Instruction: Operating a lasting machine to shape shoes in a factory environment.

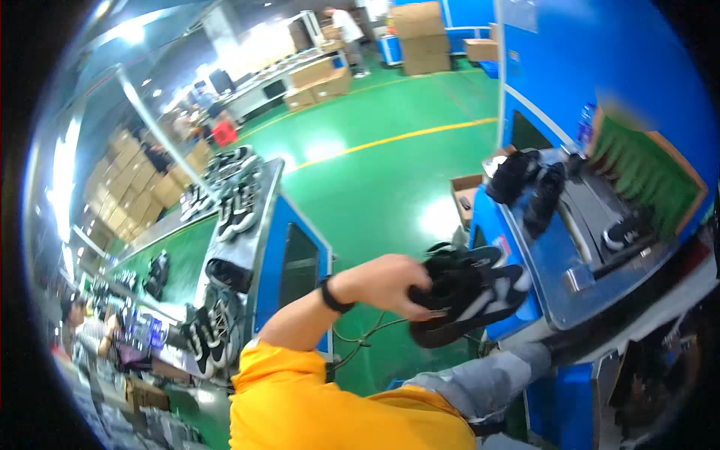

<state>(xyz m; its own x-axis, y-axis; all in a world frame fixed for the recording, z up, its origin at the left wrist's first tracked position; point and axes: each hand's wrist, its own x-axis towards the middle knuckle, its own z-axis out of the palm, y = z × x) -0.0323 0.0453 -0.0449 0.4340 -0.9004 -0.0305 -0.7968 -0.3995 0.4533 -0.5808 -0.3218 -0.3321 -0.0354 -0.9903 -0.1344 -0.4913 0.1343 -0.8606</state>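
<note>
My left hand (386,283), with a black band at the wrist and an orange-yellow sleeve above it, is closed on a pair of black sneakers (480,289) with white and grey patches. It grips them at the heel end, over the green floor and beside the blue workstation on the right. The toes point toward that workstation, and motion blurs the shoes somewhat. My right hand is out of the picture. More black shoes (544,199) rest on the workstation's grey top (540,277), with a black-and-white shoe (626,232) farther right.
On the left, a green-topped bench (176,259) carries black-and-white sneakers (238,214). More sneakers (204,334) stand nearer me. A cardboard box (466,193) sits behind the workstation. Cables (365,339) hang below my arm. Other people (345,30) and stacked cartons (420,37) are far back.
</note>
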